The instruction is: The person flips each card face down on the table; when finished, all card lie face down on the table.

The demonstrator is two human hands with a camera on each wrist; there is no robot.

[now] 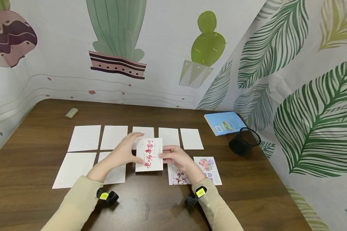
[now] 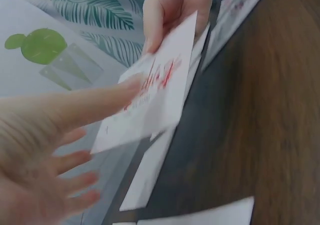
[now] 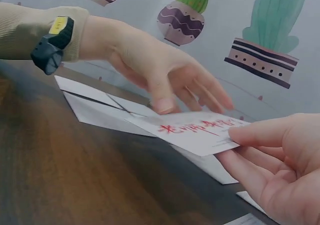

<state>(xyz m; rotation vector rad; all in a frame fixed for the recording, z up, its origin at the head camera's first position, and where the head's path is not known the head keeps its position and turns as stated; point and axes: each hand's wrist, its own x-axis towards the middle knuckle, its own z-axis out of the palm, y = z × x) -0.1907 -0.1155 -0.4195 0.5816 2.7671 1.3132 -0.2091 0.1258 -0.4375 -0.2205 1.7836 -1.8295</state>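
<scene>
Head view: flat rectangular card [image 1: 149, 155] (red-lettered)

Red brush-style Chinese characters "老师辛苦了" on the white card [image 1: 149, 155]; barcode on the blue book [image 1: 225, 123].

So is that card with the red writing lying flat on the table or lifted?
Lifted: the card tilts above the table, pinched by the right hand.

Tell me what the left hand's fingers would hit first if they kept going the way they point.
Probably the red-lettered card itself: the left hand already has its thumb on that card's left edge, fingers aimed across it toward the right hand.
</scene>
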